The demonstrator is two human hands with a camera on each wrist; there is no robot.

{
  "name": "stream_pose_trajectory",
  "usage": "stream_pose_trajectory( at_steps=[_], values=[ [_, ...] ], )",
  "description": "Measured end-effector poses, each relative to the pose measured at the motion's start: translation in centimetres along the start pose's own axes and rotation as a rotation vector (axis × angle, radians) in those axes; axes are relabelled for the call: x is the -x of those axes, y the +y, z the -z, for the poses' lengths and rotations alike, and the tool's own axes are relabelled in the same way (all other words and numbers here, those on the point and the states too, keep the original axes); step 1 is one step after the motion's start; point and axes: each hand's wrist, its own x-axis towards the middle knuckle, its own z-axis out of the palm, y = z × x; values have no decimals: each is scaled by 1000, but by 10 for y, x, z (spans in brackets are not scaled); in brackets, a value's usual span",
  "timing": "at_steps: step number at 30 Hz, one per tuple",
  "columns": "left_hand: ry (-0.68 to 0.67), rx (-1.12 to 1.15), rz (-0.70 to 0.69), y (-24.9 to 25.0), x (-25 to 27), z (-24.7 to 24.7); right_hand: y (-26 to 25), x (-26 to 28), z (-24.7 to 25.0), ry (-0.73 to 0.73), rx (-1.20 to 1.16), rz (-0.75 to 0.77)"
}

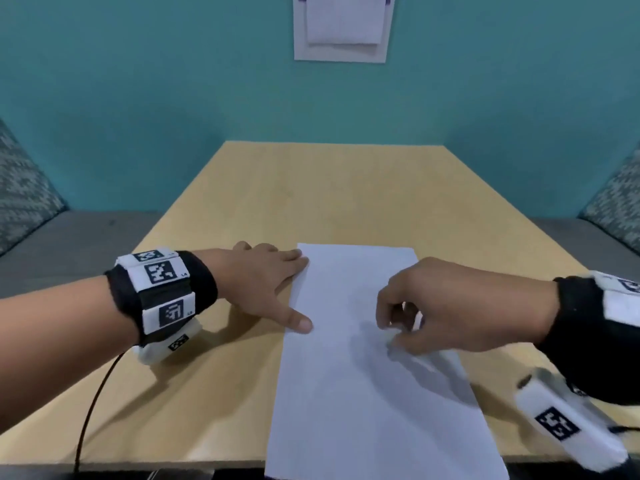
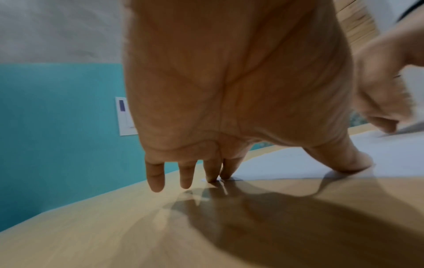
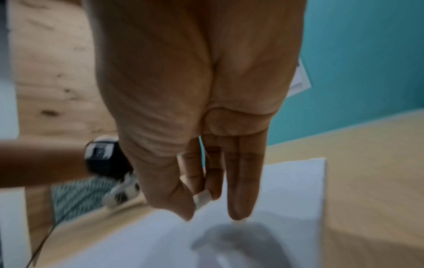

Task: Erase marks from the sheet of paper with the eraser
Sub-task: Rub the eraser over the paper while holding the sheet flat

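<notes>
eraser (image 3: 201, 198) mostly hidden in blurred grip, marks perhaps too faint

Head view looking down, wrist views close, perhaps blurred, sharing sheet of paper (image 1: 363, 358)

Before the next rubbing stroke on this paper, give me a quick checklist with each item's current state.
1. Eraser held: ok, pinched in the right hand between thumb and fingers.
2. Sheet of paper held down: ok, left hand presses its left edge with fingertips and thumb.
3. Paper flat on the table: ok where visible; its near end runs over the table's front edge.
4. Eraser touching paper: cannot tell, blurred.
5. Marks left to erase: cannot tell, none visible.
</notes>
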Motion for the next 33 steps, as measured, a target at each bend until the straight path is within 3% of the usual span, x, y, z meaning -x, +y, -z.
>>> stream_pose_trajectory(
  at_steps=[6,12,17,22,33],
  values=[
    [26,47,-45,-6,-1,2,0,-106,26,70,-40,51],
    [-62,122,15,-10,-4,-3,0,-155,16,181,-27,59],
    [-136,192,96,-10,-2,-1,-5,-167,10,223,-12,41],
    [-194,209,132,-6,-1,5,-17,-169,7,224,39,126],
    [-222,199,147,-6,-2,5,-11,-168,9,237,69,81]
  ],
)
